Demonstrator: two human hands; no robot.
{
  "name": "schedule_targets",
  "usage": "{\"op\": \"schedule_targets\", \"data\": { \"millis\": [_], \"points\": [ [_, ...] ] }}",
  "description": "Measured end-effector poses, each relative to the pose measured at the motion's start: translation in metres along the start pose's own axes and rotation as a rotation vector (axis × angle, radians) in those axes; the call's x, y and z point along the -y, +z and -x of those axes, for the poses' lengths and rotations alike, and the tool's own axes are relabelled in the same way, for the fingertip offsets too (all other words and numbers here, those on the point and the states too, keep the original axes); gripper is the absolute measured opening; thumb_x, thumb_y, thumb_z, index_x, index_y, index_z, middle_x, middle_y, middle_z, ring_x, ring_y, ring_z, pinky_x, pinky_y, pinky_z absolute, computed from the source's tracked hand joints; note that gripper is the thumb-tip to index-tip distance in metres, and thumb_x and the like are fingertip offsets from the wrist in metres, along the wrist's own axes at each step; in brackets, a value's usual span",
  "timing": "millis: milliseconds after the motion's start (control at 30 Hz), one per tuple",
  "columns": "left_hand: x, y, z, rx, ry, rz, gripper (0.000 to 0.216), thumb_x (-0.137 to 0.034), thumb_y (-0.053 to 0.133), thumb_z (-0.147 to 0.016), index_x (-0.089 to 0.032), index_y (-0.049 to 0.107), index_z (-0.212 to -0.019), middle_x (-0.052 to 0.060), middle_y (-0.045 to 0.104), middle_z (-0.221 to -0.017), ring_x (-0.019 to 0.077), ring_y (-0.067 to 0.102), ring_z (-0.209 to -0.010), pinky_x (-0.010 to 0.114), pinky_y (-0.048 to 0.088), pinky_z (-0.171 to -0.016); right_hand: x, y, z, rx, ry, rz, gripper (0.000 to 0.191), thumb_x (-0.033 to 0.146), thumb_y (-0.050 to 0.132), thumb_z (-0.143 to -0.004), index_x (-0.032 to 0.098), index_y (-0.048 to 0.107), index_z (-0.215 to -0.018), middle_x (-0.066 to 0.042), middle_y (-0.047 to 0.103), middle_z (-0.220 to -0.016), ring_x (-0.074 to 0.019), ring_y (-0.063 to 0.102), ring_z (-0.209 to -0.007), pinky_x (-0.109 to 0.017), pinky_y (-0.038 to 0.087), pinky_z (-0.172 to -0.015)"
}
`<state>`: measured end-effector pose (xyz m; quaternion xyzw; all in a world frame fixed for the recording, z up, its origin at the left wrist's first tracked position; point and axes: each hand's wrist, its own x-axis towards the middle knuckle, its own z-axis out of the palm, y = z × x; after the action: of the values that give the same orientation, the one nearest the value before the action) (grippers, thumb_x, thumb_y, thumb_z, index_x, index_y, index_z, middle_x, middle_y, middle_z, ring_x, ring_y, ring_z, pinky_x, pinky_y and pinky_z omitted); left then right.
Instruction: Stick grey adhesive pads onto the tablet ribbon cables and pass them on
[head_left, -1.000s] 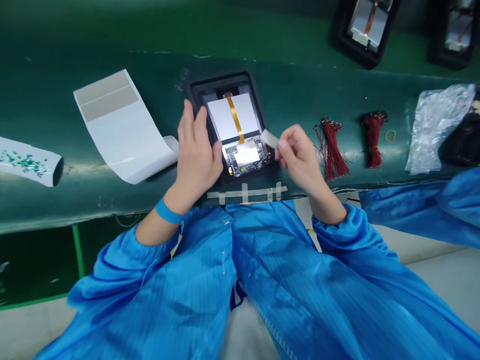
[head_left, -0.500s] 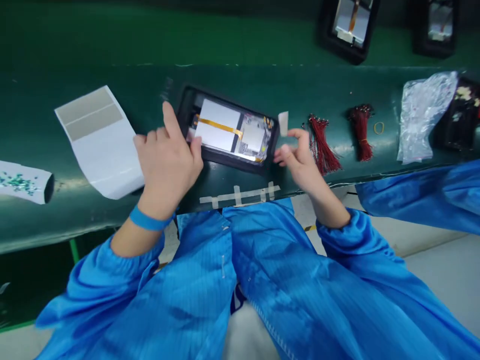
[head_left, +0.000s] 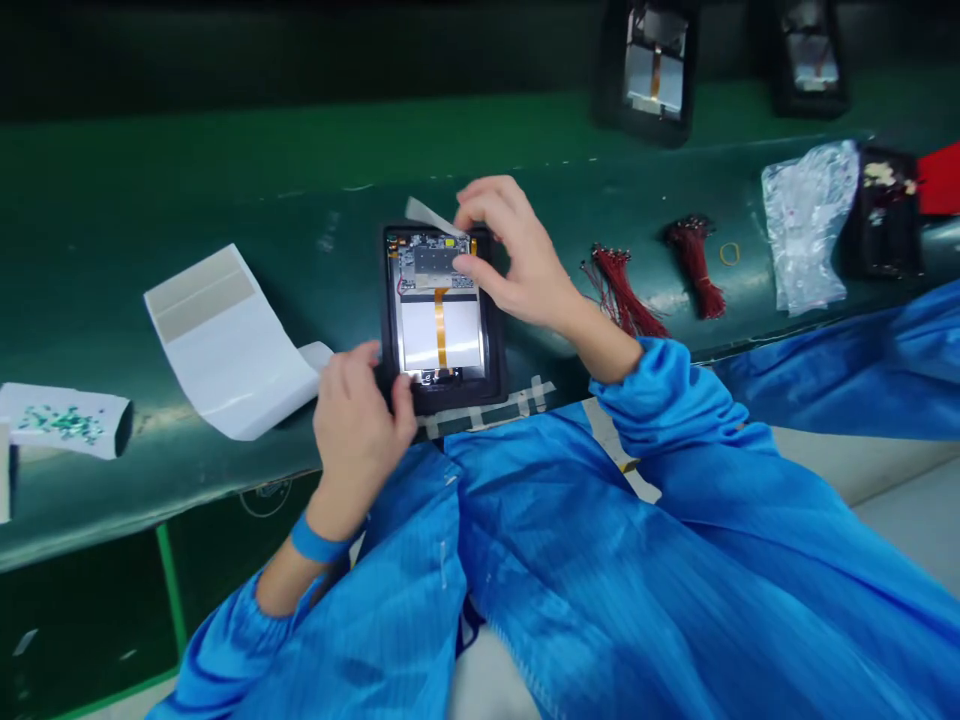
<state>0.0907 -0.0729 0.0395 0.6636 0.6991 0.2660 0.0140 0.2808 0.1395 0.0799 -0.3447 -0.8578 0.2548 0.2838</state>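
A black tray holding an opened device lies on the green bench, circuit board at the far end, white panel with an orange flex strip in the middle. My left hand grips the tray's near left corner, fingers closed on its edge. My right hand reaches over the tray's far right corner, fingers pinching a small pale strip of tape above the board.
A curled white backing sheet lies left of the tray, a small white roll with green specks farther left. Two bundles of red wires, a yellow ring and a clear plastic bag sit right. More black trays stand at the back.
The tray has been turned about half a turn, so the circuit board now faces away. My left hand slid to its near corner; my right hand carried the tape strip over the board.
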Motion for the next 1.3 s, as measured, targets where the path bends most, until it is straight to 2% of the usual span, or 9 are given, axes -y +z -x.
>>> {"op": "schedule_targets", "data": {
  "millis": [100, 167, 233, 400, 600, 733, 967, 1167, 1300],
  "points": [
    [0.008, 0.007, 0.009, 0.086, -0.153, 0.091, 0.051, -0.032, 0.062, -0.098, -0.011, 0.054, -0.143, 0.015, 0.071, -0.108, 0.0274, 0.067, -0.082, 0.038, 0.049, -0.07, 0.016, -0.008, 0.044, -0.026, 0.182, -0.198, 0.04, 0.066, 0.057, -0.106, 0.027, 0.061, -0.101, -0.004, 0.069, -0.097, -0.0187, 0.068, -0.088, -0.034, 0.057, -0.075],
    [0.001, 0.014, 0.016, 0.136, -0.149, 0.169, 0.051, -0.031, 0.061, -0.097, -0.012, 0.053, -0.144, 0.013, 0.071, -0.105, 0.0255, 0.067, -0.08, 0.037, 0.051, -0.071, 0.023, -0.011, 0.07, 0.037, 0.332, -0.365, 0.036, 0.061, 0.059, -0.106, 0.027, 0.058, -0.094, 0.001, 0.065, -0.081, -0.0144, 0.061, -0.067, -0.03, 0.051, -0.063],
    [-0.006, 0.018, 0.019, 0.135, -0.144, 0.225, 0.051, -0.031, 0.061, -0.096, -0.013, 0.054, -0.144, 0.011, 0.072, -0.102, 0.0248, 0.068, -0.082, 0.037, 0.053, -0.075, 0.029, -0.01, 0.091, 0.153, 0.435, -0.473, 0.03, 0.051, 0.065, -0.103, 0.025, 0.058, -0.089, 0.003, 0.063, -0.072, -0.0124, 0.057, -0.06, -0.029, 0.046, -0.06],
    [-0.001, 0.018, 0.014, 0.033, -0.168, 0.253, 0.054, -0.03, 0.064, -0.092, -0.016, 0.056, -0.144, 0.012, 0.071, -0.11, 0.0258, 0.067, -0.093, 0.039, 0.055, -0.085, 0.038, 0.002, 0.112, 0.351, 0.52, -0.435, 0.014, 0.03, 0.063, -0.097, 0.022, 0.061, -0.086, 0.003, 0.065, -0.067, -0.0134, 0.06, -0.062, -0.028, 0.043, -0.066],
    [-0.007, 0.015, 0.015, 0.034, 0.036, 0.251, 0.037, -0.028, 0.059, -0.098, -0.019, 0.065, -0.134, 0.015, 0.071, -0.115, 0.0308, 0.065, -0.105, 0.047, 0.053, -0.094, 0.039, 0.018, 0.106, 0.378, 0.45, -0.281, 0.012, 0.024, 0.058, -0.095, 0.022, 0.058, -0.084, 0.002, 0.062, -0.067, -0.014, 0.054, -0.064, -0.029, 0.035, -0.066],
    [-0.014, 0.017, 0.018, 0.002, 0.134, 0.251, 0.035, -0.023, 0.062, -0.099, -0.023, 0.071, -0.133, 0.015, 0.068, -0.125, 0.0317, 0.062, -0.11, 0.048, 0.052, -0.095, 0.038, 0.021, 0.105, 0.387, 0.442, -0.267, 0.011, 0.022, 0.058, -0.095, 0.022, 0.057, -0.084, 0.003, 0.06, -0.068, -0.0137, 0.052, -0.064, -0.029, 0.033, -0.067],
    [-0.008, 0.022, 0.017, 0.09, 0.241, 0.195, 0.04, -0.025, 0.064, -0.1, -0.03, 0.076, -0.138, 0.017, 0.063, -0.142, 0.037, 0.055, -0.121, 0.055, 0.048, -0.099, 0.04, 0.02, 0.103, 0.401, 0.434, -0.22, 0.012, 0.018, 0.059, -0.093, 0.022, 0.055, -0.082, 0.005, 0.054, -0.065, -0.0122, 0.047, -0.059, -0.029, 0.032, -0.066],
    [-0.005, 0.026, 0.02, 0.188, 0.187, 0.194, 0.041, -0.026, 0.063, -0.101, -0.033, 0.077, -0.14, 0.017, 0.06, -0.15, 0.0386, 0.051, -0.127, 0.059, 0.044, -0.105, 0.044, 0.02, 0.099, 0.403, 0.442, -0.178, 0.014, 0.016, 0.059, -0.093, 0.022, 0.052, -0.082, 0.005, 0.052, -0.065, -0.0116, 0.045, -0.059, -0.028, 0.031, -0.067],
    [-0.006, 0.026, 0.021, 0.189, 0.174, 0.214, 0.04, -0.027, 0.062, -0.101, -0.033, 0.077, -0.139, 0.016, 0.06, -0.15, 0.0384, 0.051, -0.126, 0.06, 0.043, -0.105, 0.045, 0.019, 0.096, 0.427, 0.441, -0.154, 0.015, 0.014, 0.059, -0.093, 0.022, 0.052, -0.082, 0.005, 0.053, -0.065, -0.0117, 0.046, -0.06, -0.028, 0.031, -0.066]
  ]
}}
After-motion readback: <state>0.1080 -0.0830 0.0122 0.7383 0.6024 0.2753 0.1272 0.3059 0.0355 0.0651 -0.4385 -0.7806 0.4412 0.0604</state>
